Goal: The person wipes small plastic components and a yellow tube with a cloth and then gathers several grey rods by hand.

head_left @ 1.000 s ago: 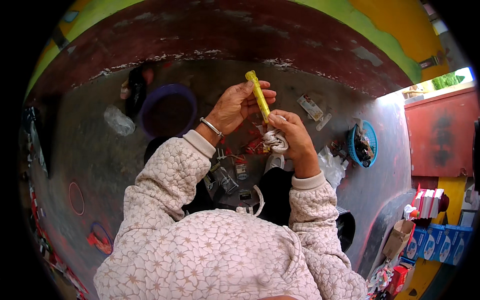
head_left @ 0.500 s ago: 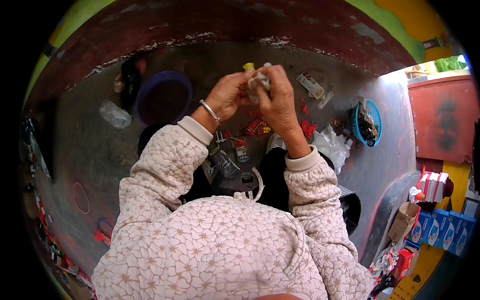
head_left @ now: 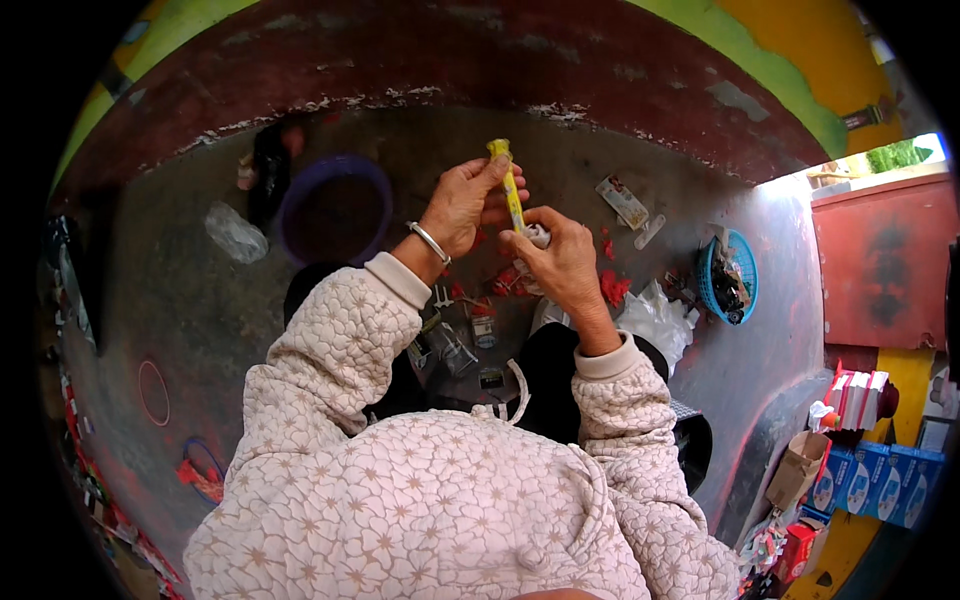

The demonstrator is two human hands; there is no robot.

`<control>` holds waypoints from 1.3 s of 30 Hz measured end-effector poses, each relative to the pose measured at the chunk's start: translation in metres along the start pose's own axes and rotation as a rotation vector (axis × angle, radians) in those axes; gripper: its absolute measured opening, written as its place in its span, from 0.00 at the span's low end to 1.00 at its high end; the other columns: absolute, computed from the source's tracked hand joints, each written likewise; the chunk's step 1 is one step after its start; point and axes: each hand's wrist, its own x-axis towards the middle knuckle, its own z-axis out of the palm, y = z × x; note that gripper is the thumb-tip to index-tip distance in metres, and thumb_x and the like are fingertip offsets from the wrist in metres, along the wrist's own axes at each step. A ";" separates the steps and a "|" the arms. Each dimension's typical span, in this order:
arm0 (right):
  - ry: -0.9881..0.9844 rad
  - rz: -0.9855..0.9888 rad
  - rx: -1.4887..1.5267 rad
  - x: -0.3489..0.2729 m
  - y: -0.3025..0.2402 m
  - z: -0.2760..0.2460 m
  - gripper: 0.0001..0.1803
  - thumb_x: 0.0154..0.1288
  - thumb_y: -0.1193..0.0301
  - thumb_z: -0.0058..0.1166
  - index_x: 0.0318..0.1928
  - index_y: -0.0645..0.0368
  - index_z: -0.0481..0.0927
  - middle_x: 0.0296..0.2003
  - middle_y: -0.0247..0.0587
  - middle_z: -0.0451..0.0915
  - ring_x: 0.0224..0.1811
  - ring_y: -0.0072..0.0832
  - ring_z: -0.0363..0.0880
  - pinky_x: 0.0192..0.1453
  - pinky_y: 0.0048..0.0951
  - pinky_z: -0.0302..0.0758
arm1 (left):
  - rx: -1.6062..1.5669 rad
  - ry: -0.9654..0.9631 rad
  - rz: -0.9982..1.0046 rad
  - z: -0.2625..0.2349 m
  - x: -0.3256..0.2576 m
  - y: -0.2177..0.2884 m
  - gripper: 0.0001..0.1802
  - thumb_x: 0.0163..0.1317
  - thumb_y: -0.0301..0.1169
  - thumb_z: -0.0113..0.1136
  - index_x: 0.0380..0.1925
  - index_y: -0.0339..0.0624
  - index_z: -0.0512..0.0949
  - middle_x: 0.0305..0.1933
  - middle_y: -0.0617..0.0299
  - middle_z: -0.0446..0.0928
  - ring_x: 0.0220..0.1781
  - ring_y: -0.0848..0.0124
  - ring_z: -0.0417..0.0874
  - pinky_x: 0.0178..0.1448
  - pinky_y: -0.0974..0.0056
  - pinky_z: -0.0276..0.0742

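A slim yellow tube-like stick with a flared top stands nearly upright between my hands, printed along its side. My left hand, with a silver bangle at the wrist, is closed on its upper part, thumb along the side. Around the lower end, my right hand is closed with a crumpled white cloth or tissue in its fingers. Whether the right fingers also grip the stick itself is hidden. Both hands are raised in front of me over the floor.
Below my hands lie red scraps and small packages. A purple basin is at the left, near a clear plastic bag. Rightward are a white plastic bag, a blue basket and blue boxes.
My right hand has moved down with the white cloth, away from the left hand's fingers. More of the yellow stick's length now shows.
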 end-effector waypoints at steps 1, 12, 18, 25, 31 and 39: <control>-0.027 0.005 -0.072 0.001 -0.002 0.002 0.15 0.50 0.64 0.58 0.32 0.64 0.77 0.18 0.41 0.77 0.22 0.27 0.76 0.30 0.28 0.71 | 0.013 -0.012 -0.001 0.001 -0.001 0.000 0.19 0.61 0.42 0.50 0.41 0.36 0.71 0.39 0.55 0.75 0.42 0.67 0.78 0.47 0.61 0.76; -0.150 0.156 0.427 0.006 0.006 -0.003 0.11 0.56 0.69 0.52 0.27 0.66 0.78 0.16 0.29 0.71 0.20 0.14 0.66 0.24 0.19 0.64 | 0.057 -0.224 -0.048 0.006 -0.009 0.008 0.18 0.61 0.33 0.50 0.49 0.33 0.67 0.43 0.53 0.75 0.42 0.70 0.77 0.46 0.68 0.76; -0.197 0.161 0.415 0.002 0.007 0.000 0.15 0.56 0.63 0.52 0.25 0.65 0.77 0.16 0.29 0.71 0.20 0.14 0.67 0.24 0.19 0.64 | 0.015 -0.255 -0.052 0.007 -0.008 0.004 0.17 0.61 0.33 0.50 0.46 0.33 0.67 0.40 0.55 0.76 0.40 0.72 0.77 0.43 0.70 0.75; -0.227 0.370 0.378 0.014 0.009 -0.041 0.21 0.61 0.56 0.48 0.23 0.61 0.76 0.17 0.31 0.72 0.19 0.15 0.67 0.23 0.16 0.63 | 0.580 -0.084 0.247 0.012 -0.013 0.009 0.12 0.57 0.29 0.55 0.40 0.34 0.72 0.31 0.62 0.77 0.32 0.79 0.76 0.36 0.74 0.73; -0.002 0.298 0.558 0.020 0.008 -0.041 0.18 0.59 0.59 0.51 0.31 0.65 0.78 0.23 0.31 0.74 0.27 0.14 0.69 0.32 0.18 0.67 | 1.000 -0.133 0.474 0.020 -0.021 0.001 0.12 0.54 0.27 0.58 0.37 0.34 0.73 0.29 0.61 0.77 0.28 0.79 0.76 0.32 0.73 0.72; -0.049 0.231 0.589 0.019 0.016 -0.040 0.13 0.58 0.66 0.51 0.32 0.67 0.77 0.22 0.32 0.75 0.22 0.15 0.71 0.27 0.16 0.68 | 1.117 -0.198 0.571 0.022 -0.023 -0.011 0.10 0.59 0.28 0.53 0.39 0.34 0.71 0.27 0.57 0.76 0.26 0.73 0.77 0.30 0.71 0.72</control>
